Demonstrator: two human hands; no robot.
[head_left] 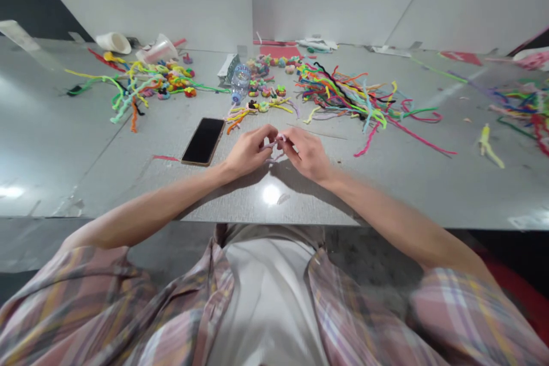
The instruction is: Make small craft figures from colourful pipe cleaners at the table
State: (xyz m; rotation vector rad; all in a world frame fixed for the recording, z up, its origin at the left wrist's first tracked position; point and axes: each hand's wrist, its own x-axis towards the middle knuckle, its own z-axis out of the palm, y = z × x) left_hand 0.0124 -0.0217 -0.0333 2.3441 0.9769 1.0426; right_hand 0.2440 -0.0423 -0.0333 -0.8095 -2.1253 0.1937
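Note:
My left hand (252,150) and my right hand (307,151) meet over the table, fingertips almost touching. Between them is a pale lilac pipe cleaner (278,156), bent into a loop, with a strand hanging below the fingers. Both hands pinch it between thumb and fingers; its exact twist is partly hidden by the fingertips. Just beyond my hands lie small pipe cleaner figures (262,106) with yellow and orange strands. A black-screened phone (203,141) rests flat left of my left hand.
Loose multicoloured pipe cleaners (351,97) spread at the right back. More coloured pieces (163,77) pile at the left near a tipped plastic cup (159,48). A water bottle (241,81) lies at the back middle. A yellow piece (486,146) sits far right. The table edge (274,222) is close to my body.

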